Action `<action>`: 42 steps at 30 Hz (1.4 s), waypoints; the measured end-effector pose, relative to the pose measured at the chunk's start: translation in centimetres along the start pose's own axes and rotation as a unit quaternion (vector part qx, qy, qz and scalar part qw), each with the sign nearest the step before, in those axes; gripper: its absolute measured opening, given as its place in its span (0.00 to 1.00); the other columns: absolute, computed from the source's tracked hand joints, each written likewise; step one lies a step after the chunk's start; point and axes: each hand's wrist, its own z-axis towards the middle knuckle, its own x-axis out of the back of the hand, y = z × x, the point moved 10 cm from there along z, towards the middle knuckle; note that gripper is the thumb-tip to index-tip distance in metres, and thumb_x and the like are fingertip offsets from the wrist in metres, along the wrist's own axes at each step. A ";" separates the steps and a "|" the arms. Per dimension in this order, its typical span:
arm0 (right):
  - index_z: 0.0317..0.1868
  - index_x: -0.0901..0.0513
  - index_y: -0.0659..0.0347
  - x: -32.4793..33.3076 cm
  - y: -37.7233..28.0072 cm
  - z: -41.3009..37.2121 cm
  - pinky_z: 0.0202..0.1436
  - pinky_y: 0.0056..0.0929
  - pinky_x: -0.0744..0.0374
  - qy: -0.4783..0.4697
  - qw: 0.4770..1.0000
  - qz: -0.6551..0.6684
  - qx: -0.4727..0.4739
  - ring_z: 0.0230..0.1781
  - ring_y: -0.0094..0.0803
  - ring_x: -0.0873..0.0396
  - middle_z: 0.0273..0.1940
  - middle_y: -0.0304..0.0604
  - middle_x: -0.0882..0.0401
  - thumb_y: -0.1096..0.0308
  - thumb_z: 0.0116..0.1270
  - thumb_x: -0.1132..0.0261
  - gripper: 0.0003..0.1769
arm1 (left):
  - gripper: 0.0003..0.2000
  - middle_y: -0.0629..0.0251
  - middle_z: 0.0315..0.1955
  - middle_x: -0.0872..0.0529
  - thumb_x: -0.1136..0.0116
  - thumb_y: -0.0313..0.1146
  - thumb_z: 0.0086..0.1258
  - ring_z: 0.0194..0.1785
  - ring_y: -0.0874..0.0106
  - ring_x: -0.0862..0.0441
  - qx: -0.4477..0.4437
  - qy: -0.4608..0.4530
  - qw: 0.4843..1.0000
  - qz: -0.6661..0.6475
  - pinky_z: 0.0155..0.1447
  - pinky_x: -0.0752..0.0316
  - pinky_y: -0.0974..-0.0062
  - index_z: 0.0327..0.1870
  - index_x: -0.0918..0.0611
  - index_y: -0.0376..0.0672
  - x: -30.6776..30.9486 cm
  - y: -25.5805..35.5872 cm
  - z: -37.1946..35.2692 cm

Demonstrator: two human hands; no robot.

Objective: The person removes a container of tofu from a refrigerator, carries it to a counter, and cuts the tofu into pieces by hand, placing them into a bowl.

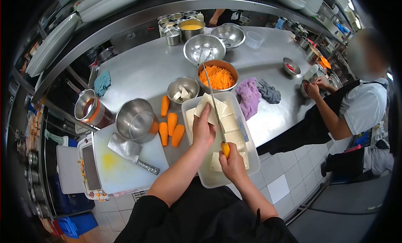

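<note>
My left hand [204, 128] grips a white block of tofu [204, 104] above the far end of a clear plastic tub [205, 176]. In my right hand [234, 163] is a long knife [216, 105], held by its yellow handle. Its blade points away from me and runs along the right side of the held tofu, overlapping it in this view. More tofu blocks [234, 139] sit in the tub below my hands. Just beyond, to the left, a small steel bowl [171, 91] contains cut tofu pieces [183, 93].
Peeled carrots [172, 124], a steel pot [135, 117] and a cleaver [125, 149] on a cutting board [111, 176] are at left. Shredded carrot [217, 78] fills a pan ahead. Purple cloth [248, 96] lies right of the tub. A co-worker [356, 101] handles a bowl at right.
</note>
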 end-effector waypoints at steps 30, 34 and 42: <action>0.55 0.27 0.64 -1.0 -4.5 0.4 0.33 0.36 0.22 -0.095 0.992 0.076 0.021 0.27 0.43 0.19 0.30 0.54 0.20 0.66 0.67 0.37 0.19 | 0.20 0.56 0.56 0.20 0.46 0.38 0.74 0.60 0.54 0.22 -0.059 0.038 0.997 0.035 0.61 0.24 0.45 0.63 0.29 0.41 8.1 16.6 -0.5; 0.53 0.27 0.62 -0.6 -1.1 0.4 0.18 0.20 0.33 -0.078 0.984 0.147 -0.055 0.15 0.18 0.34 0.23 0.34 0.29 0.70 0.68 0.41 0.14 | 0.21 0.56 0.50 0.17 0.38 0.35 0.68 0.52 0.60 0.16 0.003 0.057 0.946 0.319 0.48 0.15 0.54 0.60 0.27 0.39 13.0 24.5 2.4; 0.53 0.28 0.64 -2.4 0.4 -0.3 0.20 0.20 0.30 -0.133 0.956 0.227 -0.130 0.16 0.19 0.31 0.25 0.37 0.27 0.68 0.68 0.40 0.15 | 0.21 0.58 0.31 0.16 0.28 0.41 0.50 0.34 0.68 0.17 0.102 0.026 0.593 0.798 0.34 0.23 0.69 0.41 0.16 0.34 18.5 26.3 7.2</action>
